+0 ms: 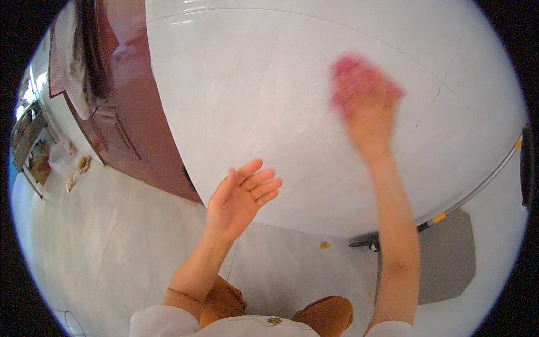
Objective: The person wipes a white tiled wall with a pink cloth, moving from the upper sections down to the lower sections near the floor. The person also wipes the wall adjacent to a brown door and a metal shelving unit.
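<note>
A large, smooth white panel (269,109) with a curved edge fills the middle of the view. My right hand (370,111) is on or just over its right part and holds a pink cloth (356,71); both are blurred, and the fingers are partly hidden in the cloth. My left hand (242,196) holds nothing. It is raised near the lower left edge of the panel, palm showing, with the fingers slightly bent and the thumb apart.
A dark red wooden door or cabinet panel (147,113) borders the white panel on the left, with cloth hanging by it. A pole (476,193) with yellow bands runs along the lower right, over a grey mat (450,257). Items lie on the floor at far left.
</note>
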The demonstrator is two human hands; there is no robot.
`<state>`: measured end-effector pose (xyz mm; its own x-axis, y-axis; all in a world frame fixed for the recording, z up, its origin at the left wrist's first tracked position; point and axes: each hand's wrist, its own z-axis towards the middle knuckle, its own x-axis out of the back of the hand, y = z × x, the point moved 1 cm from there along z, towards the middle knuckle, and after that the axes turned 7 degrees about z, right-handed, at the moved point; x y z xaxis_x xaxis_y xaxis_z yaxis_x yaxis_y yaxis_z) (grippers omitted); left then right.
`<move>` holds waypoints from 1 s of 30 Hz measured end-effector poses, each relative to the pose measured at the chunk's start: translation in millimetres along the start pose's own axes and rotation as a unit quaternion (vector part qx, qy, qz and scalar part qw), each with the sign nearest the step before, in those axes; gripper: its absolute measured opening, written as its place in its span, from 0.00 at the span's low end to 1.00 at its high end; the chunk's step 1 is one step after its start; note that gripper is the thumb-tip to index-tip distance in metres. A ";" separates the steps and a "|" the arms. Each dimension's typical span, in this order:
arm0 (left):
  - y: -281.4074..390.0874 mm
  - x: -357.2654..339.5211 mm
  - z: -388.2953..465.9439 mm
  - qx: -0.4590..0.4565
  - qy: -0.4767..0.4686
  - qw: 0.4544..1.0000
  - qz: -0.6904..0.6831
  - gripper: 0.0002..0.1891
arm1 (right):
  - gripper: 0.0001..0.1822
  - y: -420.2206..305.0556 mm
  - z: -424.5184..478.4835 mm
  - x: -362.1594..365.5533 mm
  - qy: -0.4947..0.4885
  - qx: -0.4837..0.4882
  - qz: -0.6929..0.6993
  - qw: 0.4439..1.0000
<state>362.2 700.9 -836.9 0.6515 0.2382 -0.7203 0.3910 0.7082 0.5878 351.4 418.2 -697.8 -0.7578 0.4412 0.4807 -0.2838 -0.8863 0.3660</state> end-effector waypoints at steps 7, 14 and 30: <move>-91.6 10.1 -63.2 0.185 -0.025 0.953 0.240 0.29 | 0.27 -0.2 123.1 27.1 0.343 -0.001 0.067 0.937; -152.8 95.1 -87.6 0.152 -0.440 0.462 0.755 0.31 | 0.26 -132.6 108.8 -38.1 0.197 0.240 0.221 0.925; -11.2 71.6 13.0 -0.040 -0.137 0.310 0.940 0.44 | 0.35 205.0 -31.4 2.4 0.257 -0.346 0.077 0.899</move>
<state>412.9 701.4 -890.3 -0.2865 0.2218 0.9321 -0.8573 -0.4937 -0.1460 272.9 233.1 -646.7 -0.9406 0.3393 -0.0144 -0.3142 -0.8854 -0.3427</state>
